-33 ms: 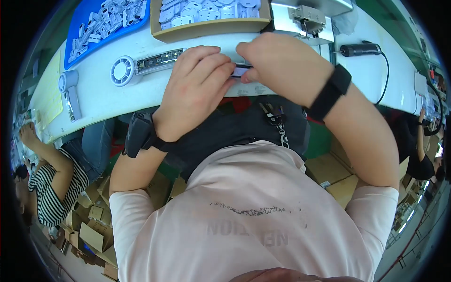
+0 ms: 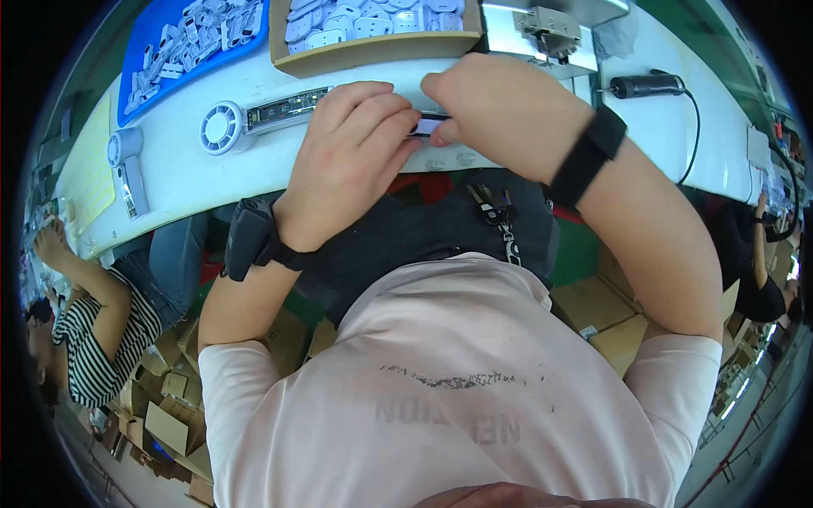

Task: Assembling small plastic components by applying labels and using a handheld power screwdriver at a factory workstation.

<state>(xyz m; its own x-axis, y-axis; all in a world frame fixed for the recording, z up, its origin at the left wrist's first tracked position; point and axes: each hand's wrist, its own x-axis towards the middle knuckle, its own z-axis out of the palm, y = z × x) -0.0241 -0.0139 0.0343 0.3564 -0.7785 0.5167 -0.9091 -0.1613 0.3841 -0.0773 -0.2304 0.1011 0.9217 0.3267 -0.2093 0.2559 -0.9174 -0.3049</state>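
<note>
Striped-shirted co-worker (image 2: pixel 106 351), cardboard boxes (image 2: pixel 172 426), metal keys (image 2: pixel 489 207)

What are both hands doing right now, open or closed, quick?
Left hand: fingers bent over the small fan's handle; grip hidden, can't tell.
Right hand: thumb at the pale, dark-edged piece; can't tell if it's gripping.

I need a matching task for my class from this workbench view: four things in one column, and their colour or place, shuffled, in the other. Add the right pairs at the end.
Column one
1. Tray
2. Dark-edged piece
3. Keys
4. Corded tool

Column two
A. Between the left hand and the right hand
B. Black, on the right side of the table
C. Blue, with many small pale parts in it
D. Against dark cloth at the person's lap

Right pairs
1-C, 2-A, 3-D, 4-B
</note>
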